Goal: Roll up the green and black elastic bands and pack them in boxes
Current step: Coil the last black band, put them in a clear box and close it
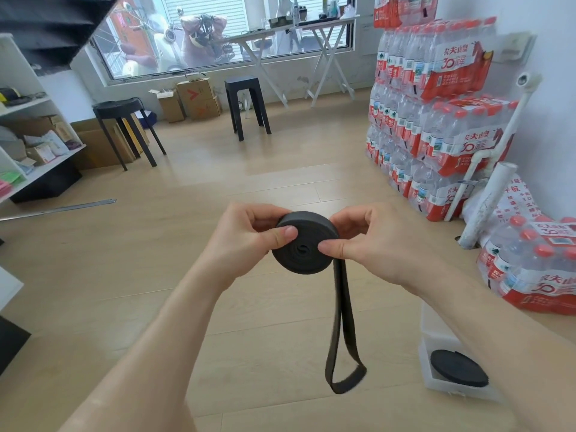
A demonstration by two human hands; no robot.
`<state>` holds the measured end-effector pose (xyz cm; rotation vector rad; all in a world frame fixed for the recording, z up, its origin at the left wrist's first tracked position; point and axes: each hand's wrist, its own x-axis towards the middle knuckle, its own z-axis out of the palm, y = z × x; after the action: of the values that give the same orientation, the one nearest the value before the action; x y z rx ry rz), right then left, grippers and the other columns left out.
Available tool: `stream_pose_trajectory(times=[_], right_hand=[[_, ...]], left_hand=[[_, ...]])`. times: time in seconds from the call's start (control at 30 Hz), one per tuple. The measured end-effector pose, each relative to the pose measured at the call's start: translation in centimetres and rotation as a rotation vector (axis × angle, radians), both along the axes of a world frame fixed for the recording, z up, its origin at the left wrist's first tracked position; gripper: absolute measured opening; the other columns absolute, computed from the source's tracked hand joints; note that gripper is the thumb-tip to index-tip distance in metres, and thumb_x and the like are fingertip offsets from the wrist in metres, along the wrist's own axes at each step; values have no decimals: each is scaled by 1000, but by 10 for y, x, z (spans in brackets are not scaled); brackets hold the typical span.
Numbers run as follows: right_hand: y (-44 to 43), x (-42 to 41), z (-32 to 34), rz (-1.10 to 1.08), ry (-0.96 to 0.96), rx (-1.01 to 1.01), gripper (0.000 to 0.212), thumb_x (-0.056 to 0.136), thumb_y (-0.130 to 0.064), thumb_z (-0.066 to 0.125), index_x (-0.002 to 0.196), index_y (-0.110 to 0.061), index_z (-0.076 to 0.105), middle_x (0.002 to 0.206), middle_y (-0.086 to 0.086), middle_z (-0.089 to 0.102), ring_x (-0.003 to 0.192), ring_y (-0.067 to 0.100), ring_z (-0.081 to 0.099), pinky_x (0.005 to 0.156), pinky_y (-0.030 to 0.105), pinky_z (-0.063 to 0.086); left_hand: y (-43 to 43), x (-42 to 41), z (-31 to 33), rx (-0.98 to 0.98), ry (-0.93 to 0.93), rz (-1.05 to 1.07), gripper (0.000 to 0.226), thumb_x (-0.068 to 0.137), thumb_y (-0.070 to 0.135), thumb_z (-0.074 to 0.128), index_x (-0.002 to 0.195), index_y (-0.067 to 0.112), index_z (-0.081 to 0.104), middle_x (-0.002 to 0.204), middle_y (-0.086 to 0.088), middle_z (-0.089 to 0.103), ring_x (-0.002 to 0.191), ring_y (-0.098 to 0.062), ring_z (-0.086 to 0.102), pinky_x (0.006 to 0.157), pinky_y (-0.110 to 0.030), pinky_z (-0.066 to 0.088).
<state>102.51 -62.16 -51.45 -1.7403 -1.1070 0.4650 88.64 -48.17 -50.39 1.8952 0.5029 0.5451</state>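
A person's left hand (246,235) and right hand (371,241) grip a part-rolled black elastic band (304,243) above the floor (280,188), thumbs pressed on its face, loose tail looping down, second black roll (458,367) in white box (436,338), partly hidden by right forearm

Bare floor (280,176) lay open ahead of, below and left of the left hand (243,241) and right hand (380,244), as far as the stools (117,109) and shelf (46,165). The right side was crowded by stacked water packs (436,120) and leaning white pipes (490,198). The band (299,260) hung its loose loop just left of the box (436,338), whose open top lay under the right forearm, a black roll (458,367) filling part.
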Motion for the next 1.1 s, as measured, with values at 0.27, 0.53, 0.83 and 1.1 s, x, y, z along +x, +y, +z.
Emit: stream_pose_trajectory(times=[0.27,0.53,0.83,1.1], right_hand=[[6,-1,-9,78,-671,-234,9,76,-28,69,82,-22,68,74,-5,62,74,18,56,66,34,47],[-3,15,-8,69,-159,-121,23,72,-19,83,92,-23,71,85,-8,72,84,3,65,74,13,49],[-3,11,-9,18,138,33,23,72,-6,82,93,-12,76,82,1,76,78,11,72,70,19,57],[2,10,-18,51,339,116,28,73,-7,79,100,-14,75,94,1,77,92,15,72,82,22,55]], left_hand=[[-25,13,5,1078,528,-107,17,85,36,55,97,29,64,77,6,64,77,-21,59,65,-35,48],[-3,6,2,581,271,66,9,83,13,69,88,21,72,75,8,70,60,-3,57,60,-23,46],[3,4,-5,135,47,104,29,86,-2,63,79,26,68,59,13,68,39,-3,44,45,-17,41],[7,5,-8,-15,-109,169,18,87,-2,62,91,13,70,54,7,65,40,-7,43,43,-16,38]])
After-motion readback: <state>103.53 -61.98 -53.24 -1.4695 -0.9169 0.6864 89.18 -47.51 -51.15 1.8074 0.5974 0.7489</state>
